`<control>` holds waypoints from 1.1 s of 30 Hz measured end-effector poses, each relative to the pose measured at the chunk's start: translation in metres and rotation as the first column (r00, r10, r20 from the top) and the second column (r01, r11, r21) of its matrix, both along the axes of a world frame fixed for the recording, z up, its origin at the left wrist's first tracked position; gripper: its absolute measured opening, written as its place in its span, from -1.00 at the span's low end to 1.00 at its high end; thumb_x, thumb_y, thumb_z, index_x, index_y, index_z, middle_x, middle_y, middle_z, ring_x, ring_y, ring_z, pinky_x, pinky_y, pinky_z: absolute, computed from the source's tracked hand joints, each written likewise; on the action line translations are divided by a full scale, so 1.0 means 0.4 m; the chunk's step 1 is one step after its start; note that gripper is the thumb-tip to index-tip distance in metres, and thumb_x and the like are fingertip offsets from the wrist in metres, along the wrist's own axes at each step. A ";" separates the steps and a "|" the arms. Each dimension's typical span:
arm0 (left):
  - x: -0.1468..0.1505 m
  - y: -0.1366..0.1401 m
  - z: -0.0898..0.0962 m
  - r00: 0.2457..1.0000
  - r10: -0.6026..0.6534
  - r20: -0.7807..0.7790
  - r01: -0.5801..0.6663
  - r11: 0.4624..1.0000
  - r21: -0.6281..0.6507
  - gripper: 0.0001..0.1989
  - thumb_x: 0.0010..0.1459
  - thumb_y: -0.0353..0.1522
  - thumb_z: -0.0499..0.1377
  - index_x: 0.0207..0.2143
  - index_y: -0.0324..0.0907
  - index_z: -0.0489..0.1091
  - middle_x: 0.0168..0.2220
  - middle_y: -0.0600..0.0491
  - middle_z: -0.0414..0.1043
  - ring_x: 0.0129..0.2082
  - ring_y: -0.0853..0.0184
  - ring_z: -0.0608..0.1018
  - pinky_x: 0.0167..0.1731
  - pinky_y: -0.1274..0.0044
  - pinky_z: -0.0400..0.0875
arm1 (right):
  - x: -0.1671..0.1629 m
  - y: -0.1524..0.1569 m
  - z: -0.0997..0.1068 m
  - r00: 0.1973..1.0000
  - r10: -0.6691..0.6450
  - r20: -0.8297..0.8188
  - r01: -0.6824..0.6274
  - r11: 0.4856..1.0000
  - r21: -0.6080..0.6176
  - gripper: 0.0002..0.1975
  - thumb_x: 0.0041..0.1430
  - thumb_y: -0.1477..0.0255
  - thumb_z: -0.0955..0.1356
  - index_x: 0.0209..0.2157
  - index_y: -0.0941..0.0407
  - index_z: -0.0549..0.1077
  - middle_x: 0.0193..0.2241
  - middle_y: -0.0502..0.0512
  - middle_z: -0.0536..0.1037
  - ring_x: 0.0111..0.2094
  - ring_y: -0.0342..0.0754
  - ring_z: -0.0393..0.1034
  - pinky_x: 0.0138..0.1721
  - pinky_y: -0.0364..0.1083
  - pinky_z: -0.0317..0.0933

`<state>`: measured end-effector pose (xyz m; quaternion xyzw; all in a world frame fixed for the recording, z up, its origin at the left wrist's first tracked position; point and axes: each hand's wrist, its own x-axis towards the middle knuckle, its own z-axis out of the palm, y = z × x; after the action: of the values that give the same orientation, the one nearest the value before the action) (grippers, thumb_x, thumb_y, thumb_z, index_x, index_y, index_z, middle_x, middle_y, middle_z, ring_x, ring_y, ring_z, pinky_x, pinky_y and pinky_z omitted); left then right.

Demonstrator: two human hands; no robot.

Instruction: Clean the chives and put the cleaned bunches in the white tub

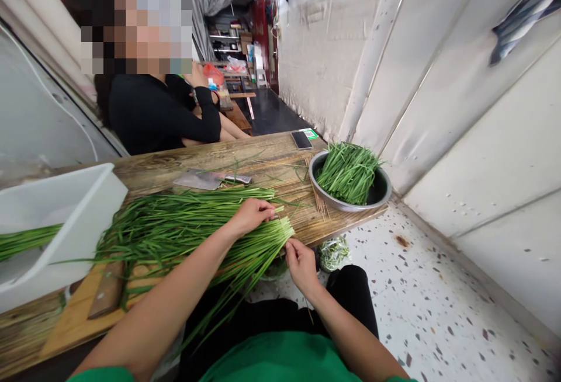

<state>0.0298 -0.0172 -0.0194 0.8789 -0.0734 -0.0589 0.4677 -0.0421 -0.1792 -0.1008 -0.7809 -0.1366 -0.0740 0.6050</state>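
A thick layer of garlic chives (pixel 175 218) lies across the table, pale cut ends toward the right. My left hand (pixel 254 216) reaches over them, its thumb and fingers pinched on the chives near the cut ends. A fanned row of chives (pixel 263 247) hangs over the table's near edge with its ends lined up. At the lower corner of those ends, my right hand (pixel 302 264) is closed in a pinch. A thin stick seems to run below it, mostly hidden by the fingers. Behind the chives lies a cleaver (pixel 210 179), flat on the table.
A grey bowl (pixel 385 192) of chives stands at the table's right end, with thin wooden skewers (pixel 321 204) beside it. A phone (pixel 302 140) lies behind. At left are a white bin (pixel 83 204) and a cutting board (pixel 65 329). A person in black (pixel 153 113) sits opposite.
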 end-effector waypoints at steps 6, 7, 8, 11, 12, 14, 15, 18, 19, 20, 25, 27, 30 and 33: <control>0.001 -0.004 0.003 1.000 -0.004 -0.002 0.004 1.000 -0.017 -0.78 -0.06 -0.30 0.09 -0.54 -0.29 0.42 -0.56 0.05 0.43 -0.59 0.44 0.37 -0.51 0.61 0.25 | 0.003 0.001 -0.004 1.000 -0.010 0.006 0.010 1.000 -0.023 -0.69 0.16 0.35 0.13 -0.50 0.15 0.38 -0.67 -0.06 0.23 -0.63 -0.18 0.10 -0.56 -0.22 0.03; 0.000 -0.004 0.004 1.000 -0.002 -0.003 0.002 1.000 -0.014 -0.77 -0.06 -0.30 0.09 -0.54 -0.29 0.42 -0.56 0.05 0.43 -0.59 0.44 0.37 -0.51 0.61 0.25 | 0.004 0.002 -0.004 1.000 -0.010 0.007 0.011 1.000 -0.020 -0.69 0.16 0.35 0.13 -0.50 0.15 0.38 -0.67 -0.05 0.24 -0.63 -0.18 0.10 -0.56 -0.21 0.04; 0.000 -0.005 0.006 1.000 0.000 -0.006 0.000 1.000 -0.011 -0.77 -0.06 -0.29 0.09 -0.54 -0.29 0.42 -0.56 0.05 0.43 -0.59 0.44 0.38 -0.51 0.61 0.25 | 0.004 0.002 -0.004 1.000 -0.009 0.009 0.009 1.000 -0.017 -0.69 0.16 0.35 0.13 -0.50 0.15 0.38 -0.67 -0.05 0.25 -0.62 -0.18 0.11 -0.55 -0.21 0.04; -0.002 -0.007 0.009 1.000 -0.005 -0.014 0.004 1.000 -0.007 -0.78 -0.07 -0.30 0.09 -0.54 -0.29 0.42 -0.56 0.05 0.43 -0.58 0.44 0.38 -0.50 0.61 0.26 | 0.004 0.002 -0.002 1.000 -0.011 0.010 0.011 1.000 -0.015 -0.69 0.16 0.35 0.13 -0.51 0.15 0.38 -0.67 -0.05 0.25 -0.62 -0.18 0.11 -0.55 -0.21 0.05; -0.002 -0.007 0.009 1.000 -0.009 -0.016 0.009 1.000 -0.010 -0.78 -0.07 -0.30 0.09 -0.54 -0.29 0.42 -0.56 0.05 0.43 -0.58 0.44 0.39 -0.49 0.60 0.27 | 0.004 0.002 -0.002 1.000 -0.011 0.010 0.011 1.000 -0.016 -0.69 0.16 0.34 0.13 -0.51 0.15 0.38 -0.67 -0.05 0.25 -0.62 -0.18 0.10 -0.55 -0.21 0.04; -0.003 -0.007 0.010 1.000 -0.015 -0.023 0.015 1.000 -0.021 -0.78 -0.07 -0.30 0.09 -0.53 -0.29 0.41 -0.56 0.05 0.43 -0.58 0.44 0.39 -0.49 0.60 0.27 | 0.004 0.002 -0.002 1.000 -0.008 0.008 0.008 1.000 -0.013 -0.69 0.16 0.34 0.13 -0.51 0.15 0.37 -0.68 -0.05 0.24 -0.63 -0.18 0.09 -0.56 -0.21 0.04; -0.003 -0.007 0.010 1.000 -0.015 -0.027 0.014 0.999 -0.029 -0.78 -0.07 -0.30 0.09 -0.53 -0.29 0.41 -0.56 0.04 0.43 -0.58 0.44 0.39 -0.49 0.60 0.27 | 0.004 0.002 -0.002 1.000 -0.008 0.008 0.008 1.000 -0.009 -0.69 0.16 0.34 0.13 -0.51 0.15 0.37 -0.68 -0.05 0.23 -0.63 -0.18 0.08 -0.56 -0.21 0.03; -0.003 -0.008 0.011 0.999 -0.005 -0.043 0.003 0.999 -0.046 -0.77 -0.07 -0.29 0.09 -0.53 -0.30 0.41 -0.56 0.04 0.43 -0.58 0.44 0.38 -0.50 0.60 0.26 | 0.002 0.002 -0.004 1.000 0.001 0.003 -0.001 1.000 0.000 -0.69 0.16 0.35 0.13 -0.53 0.15 0.35 -0.68 -0.07 0.19 -0.64 -0.19 0.05 -0.57 -0.22 0.01; -0.004 -0.008 0.012 0.999 -0.002 -0.047 0.000 0.999 -0.046 -0.77 -0.07 -0.29 0.10 -0.53 -0.30 0.40 -0.56 0.04 0.43 -0.58 0.44 0.38 -0.50 0.60 0.26 | 0.002 0.002 -0.004 1.000 0.003 0.001 -0.003 1.000 0.002 -0.69 0.17 0.35 0.13 -0.54 0.15 0.34 -0.69 -0.07 0.17 -0.64 -0.19 0.04 -0.57 -0.22 -0.01; -0.004 -0.008 0.013 0.999 -0.002 -0.049 0.000 0.999 -0.045 -0.77 -0.07 -0.28 0.10 -0.54 -0.30 0.40 -0.57 0.04 0.42 -0.59 0.44 0.37 -0.50 0.60 0.25 | 0.001 0.003 -0.004 1.000 0.003 0.000 -0.003 1.000 0.005 -0.69 0.17 0.35 0.13 -0.54 0.15 0.34 -0.69 -0.08 0.16 -0.64 -0.20 0.03 -0.58 -0.22 -0.02; -0.004 -0.007 0.013 0.999 -0.008 -0.044 0.005 0.999 -0.052 -0.77 -0.07 -0.28 0.10 -0.54 -0.30 0.40 -0.56 0.04 0.43 -0.58 0.45 0.37 -0.50 0.60 0.25 | 0.000 0.003 -0.003 1.000 0.003 0.007 -0.003 1.000 0.009 -0.69 0.17 0.36 0.13 -0.55 0.16 0.34 -0.68 -0.07 0.18 -0.63 -0.20 0.05 -0.56 -0.22 0.00; -0.004 -0.006 0.012 0.999 -0.006 -0.045 0.004 0.999 -0.053 -0.77 -0.07 -0.28 0.10 -0.54 -0.30 0.40 -0.56 0.04 0.42 -0.59 0.45 0.37 -0.50 0.61 0.25 | 0.001 0.003 -0.002 1.000 -0.002 0.013 0.002 1.000 0.001 -0.68 0.17 0.35 0.13 -0.55 0.16 0.34 -0.68 -0.07 0.19 -0.63 -0.19 0.06 -0.56 -0.22 0.01; -0.005 -0.006 0.012 0.999 -0.007 -0.052 0.004 0.999 -0.053 -0.77 -0.07 -0.28 0.10 -0.54 -0.29 0.41 -0.57 0.05 0.43 -0.59 0.45 0.37 -0.50 0.61 0.26 | 0.002 0.003 -0.001 1.000 -0.008 0.020 0.008 1.000 -0.009 -0.68 0.17 0.35 0.12 -0.53 0.16 0.35 -0.68 -0.06 0.20 -0.62 -0.19 0.07 -0.57 -0.22 0.01; -0.005 -0.006 0.010 0.998 -0.009 -0.059 0.006 0.998 -0.060 -0.77 -0.08 -0.28 0.11 -0.52 -0.30 0.42 -0.56 0.04 0.43 -0.58 0.44 0.38 -0.50 0.61 0.27 | 0.001 0.003 -0.003 1.000 -0.004 0.019 0.004 1.000 -0.004 -0.69 0.17 0.35 0.12 -0.52 0.16 0.35 -0.68 -0.06 0.19 -0.62 -0.19 0.06 -0.57 -0.22 0.01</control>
<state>0.0277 -0.0196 -0.0155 0.8621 -0.0644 -0.0845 0.4954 -0.0415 -0.1779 -0.1019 -0.7815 -0.1407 -0.0825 0.6022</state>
